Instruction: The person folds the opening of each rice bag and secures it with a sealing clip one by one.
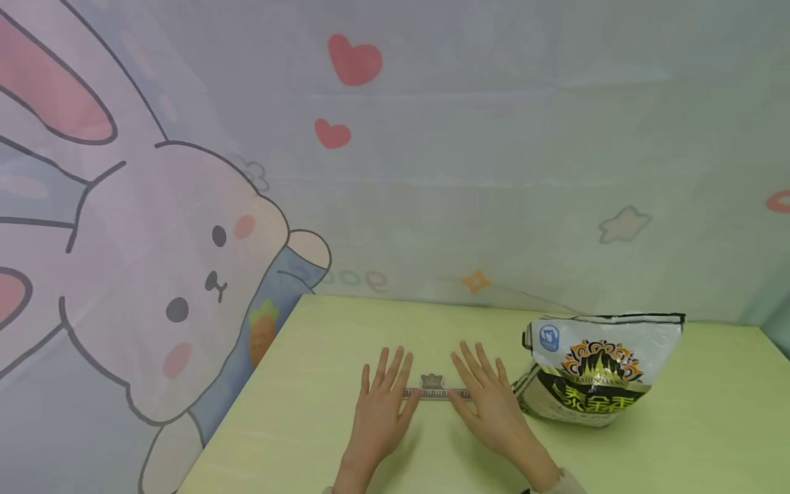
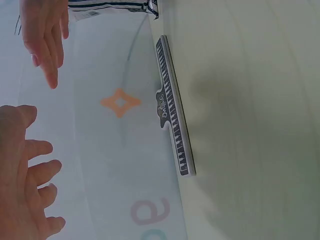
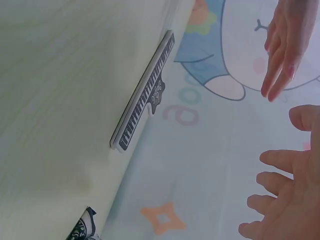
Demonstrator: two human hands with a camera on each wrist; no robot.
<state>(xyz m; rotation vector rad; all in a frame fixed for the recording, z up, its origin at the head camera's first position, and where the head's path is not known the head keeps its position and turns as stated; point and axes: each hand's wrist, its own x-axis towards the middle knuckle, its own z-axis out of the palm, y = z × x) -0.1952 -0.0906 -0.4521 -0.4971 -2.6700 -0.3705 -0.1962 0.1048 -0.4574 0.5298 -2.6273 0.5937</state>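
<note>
A long, narrow clip-like bar (image 1: 433, 394) with a piano-key print and a dark crest-shaped tab lies on the table. My left hand (image 1: 379, 415) is over its left end and my right hand (image 1: 490, 415) over its right end, fingers spread and straight. From the head view the hands overlap the bar's ends. Both wrist views show the whole bar (image 2: 175, 115) with neither hand on it; the hands are raised apart from it. Nothing is held in the left hand (image 2: 17, 175) or the right hand (image 3: 295, 190).
A white, black and gold printed bag (image 1: 601, 384) stands on the table just right of my right hand, its top edge wide and flat. The pale yellow-green table (image 1: 296, 384) ends at a wall cloth (image 1: 444, 171) printed with a rabbit and hearts.
</note>
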